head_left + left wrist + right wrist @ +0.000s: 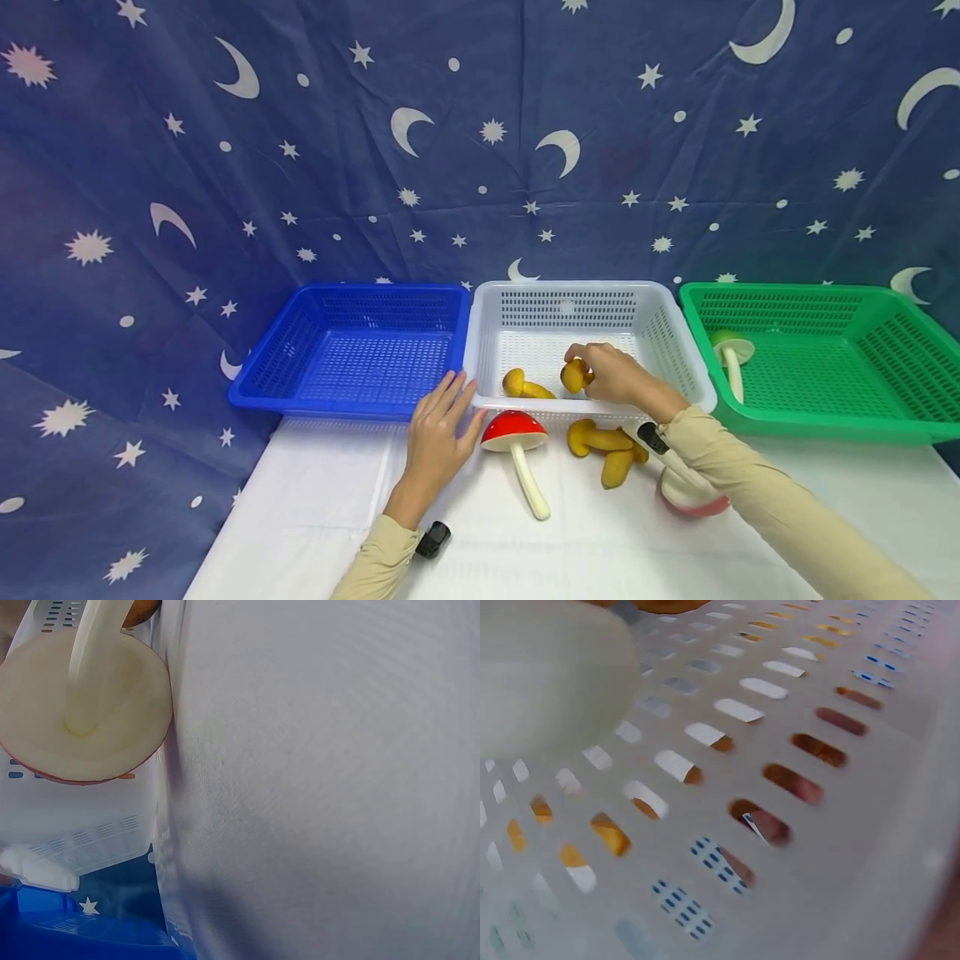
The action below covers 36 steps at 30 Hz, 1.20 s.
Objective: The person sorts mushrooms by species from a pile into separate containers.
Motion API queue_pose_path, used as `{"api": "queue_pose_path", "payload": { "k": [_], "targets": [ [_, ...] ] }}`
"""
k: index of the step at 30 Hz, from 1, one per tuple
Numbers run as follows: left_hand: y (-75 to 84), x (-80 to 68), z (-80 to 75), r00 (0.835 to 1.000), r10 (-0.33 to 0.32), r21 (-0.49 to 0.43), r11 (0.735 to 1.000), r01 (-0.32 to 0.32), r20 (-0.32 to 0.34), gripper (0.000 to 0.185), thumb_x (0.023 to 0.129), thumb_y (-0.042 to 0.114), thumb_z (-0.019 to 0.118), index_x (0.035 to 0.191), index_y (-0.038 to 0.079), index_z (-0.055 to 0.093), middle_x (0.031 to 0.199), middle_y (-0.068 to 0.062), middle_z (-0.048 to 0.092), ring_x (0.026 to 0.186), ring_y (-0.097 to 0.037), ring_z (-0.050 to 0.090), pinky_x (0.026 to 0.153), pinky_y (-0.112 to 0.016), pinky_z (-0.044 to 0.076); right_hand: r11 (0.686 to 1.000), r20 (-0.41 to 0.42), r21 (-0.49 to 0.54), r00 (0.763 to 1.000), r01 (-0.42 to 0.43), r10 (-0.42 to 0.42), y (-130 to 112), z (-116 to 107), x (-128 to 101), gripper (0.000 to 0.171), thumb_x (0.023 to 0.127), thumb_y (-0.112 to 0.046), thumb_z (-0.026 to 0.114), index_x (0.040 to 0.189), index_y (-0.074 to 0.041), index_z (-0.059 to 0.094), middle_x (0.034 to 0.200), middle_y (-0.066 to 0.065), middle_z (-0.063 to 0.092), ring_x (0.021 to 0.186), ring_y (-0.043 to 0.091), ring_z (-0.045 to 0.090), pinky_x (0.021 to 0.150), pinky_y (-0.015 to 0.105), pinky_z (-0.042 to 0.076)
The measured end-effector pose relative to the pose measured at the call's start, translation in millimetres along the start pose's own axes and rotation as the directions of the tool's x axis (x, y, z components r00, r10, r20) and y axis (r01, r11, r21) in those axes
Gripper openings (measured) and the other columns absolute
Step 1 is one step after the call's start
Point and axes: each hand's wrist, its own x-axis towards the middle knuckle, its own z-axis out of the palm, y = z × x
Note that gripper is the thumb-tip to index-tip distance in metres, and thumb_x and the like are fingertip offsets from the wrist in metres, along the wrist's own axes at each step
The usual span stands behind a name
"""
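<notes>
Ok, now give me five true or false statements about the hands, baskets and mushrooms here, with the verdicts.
1. The right hand holds a yellow-brown mushroom. True.
2. The blue basket stands to the right of the white basket in the head view. False: the blue basket is on the left.
3. A mushroom is in the green basket. True.
4. The left hand grips the red-capped mushroom nearest it. False: that mushroom lies on the white cloth, not in its grip.
5. Another yellow-brown mushroom lies in the white basket. True.
</notes>
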Motion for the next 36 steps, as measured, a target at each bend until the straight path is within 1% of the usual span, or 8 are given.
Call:
{"api": "queue_pose_path", "payload": {
  "k": [5, 8, 13, 18, 20, 26, 33, 36],
  "targets": [
    [-0.8, -0.3, 0.3, 1.0, 0.004, 0.002, 1.0, -0.004, -0.005, 0.042, 0.082, 0.026, 0.07, 0.118, 0.005, 0.066, 0.127, -0.014, 0.059, 0.123, -0.03, 0.051, 0.09, -0.051, 0.044, 1.0, 0.052, -0.006, 0.998, -0.026, 0.026, 4, 5, 7, 0.046, 0.068, 0.009, 0.065, 0.111, -0.006, 0.061, 0.09, 0.008, 0.064, 0.075, 0.023, 0.055, 0.06, 0.029, 0.047],
    [-1.1, -0.4, 1.0, 1.0, 0.004, 0.004, 1.0, -0.004, -0.008, 0.042, 0.082, 0.026, 0.07, 0.119, 0.005, 0.066, 0.127, -0.014, 0.059, 0.123, -0.03, 0.051, 0.09, -0.052, 0.044, 1.0, 0.076, -0.012, 0.997, -0.02, 0.021, 7, 8, 11, 0.044, 0.069, 0.007, 0.067, 0.111, -0.005, 0.061, 0.088, 0.007, 0.063, 0.077, 0.023, 0.054, 0.061, 0.029, 0.047],
    [-0.1, -0.2, 1.0, 1.0, 0.002, 0.005, 1.0, -0.002, -0.007, 0.043, 0.082, 0.026, 0.071, 0.119, 0.005, 0.066, 0.127, -0.014, 0.059, 0.123, -0.03, 0.051, 0.091, -0.051, 0.044, 1.0, 0.119, -0.016, 0.993, -0.019, 0.021, 11, 13, 18, 0.046, 0.07, 0.002, 0.073, 0.114, -0.001, 0.059, 0.088, 0.006, 0.061, 0.079, 0.022, 0.054, 0.069, 0.032, 0.049],
    [1.5, 0.0, -0.2, 1.0, 0.0, 0.002, 1.0, 0.0, -0.003, 0.042, 0.082, 0.027, 0.07, 0.119, 0.005, 0.066, 0.127, -0.014, 0.06, 0.122, -0.03, 0.051, 0.09, -0.053, 0.044, 1.0, 0.132, -0.012, 0.991, -0.018, 0.019, 14, 17, 20, 0.046, 0.072, -0.003, 0.076, 0.114, 0.001, 0.059, 0.089, 0.007, 0.062, 0.08, 0.023, 0.055, 0.073, 0.036, 0.049],
    [1.5, -0.2, -0.6, 1.0, -0.002, 0.003, 1.0, 0.002, -0.002, 0.042, 0.082, 0.027, 0.07, 0.118, 0.005, 0.066, 0.127, -0.013, 0.06, 0.122, -0.03, 0.051, 0.09, -0.054, 0.044, 1.0, 0.138, -0.008, 0.99, -0.021, 0.022, 14, 18, 21, 0.046, 0.072, -0.002, 0.075, 0.115, 0.002, 0.059, 0.09, 0.008, 0.062, 0.081, 0.024, 0.054, 0.073, 0.036, 0.049],
    [1.7, -0.3, -1.0, 1.0, -0.006, 0.005, 1.0, 0.006, 0.002, 0.041, 0.083, 0.027, 0.069, 0.119, 0.006, 0.066, 0.127, -0.013, 0.059, 0.123, -0.031, 0.051, 0.091, -0.054, 0.044, 0.997, 0.147, -0.001, 0.986, -0.08, 0.079, 13, 16, 21, 0.049, 0.069, 0.01, 0.063, 0.116, -0.001, 0.058, 0.092, 0.013, 0.06, 0.087, 0.028, 0.052, 0.07, 0.036, 0.047],
    [1.5, -1.0, 0.5, 1.0, 0.003, 0.011, 1.0, -0.003, -0.01, 0.042, 0.082, 0.027, 0.071, 0.117, 0.005, 0.067, 0.126, -0.013, 0.06, 0.122, -0.031, 0.051, 0.089, -0.053, 0.044, 0.99, 0.158, -0.037, 0.977, -0.137, 0.141, 10, 10, 17, 0.05, 0.07, 0.005, 0.065, 0.118, -0.006, 0.058, 0.102, 0.016, 0.06, 0.093, 0.029, 0.053, 0.07, 0.037, 0.048],
    [1.4, -1.4, 0.3, 1.0, 0.003, 0.009, 1.0, -0.003, -0.012, 0.042, 0.082, 0.027, 0.071, 0.117, 0.005, 0.067, 0.126, -0.014, 0.06, 0.123, -0.03, 0.051, 0.09, -0.052, 0.044, 0.991, 0.14, -0.038, 0.981, -0.132, 0.136, 8, 5, 13, 0.049, 0.07, 0.005, 0.064, 0.117, -0.007, 0.059, 0.102, 0.017, 0.06, 0.091, 0.029, 0.053, 0.069, 0.037, 0.048]
  ]
}}
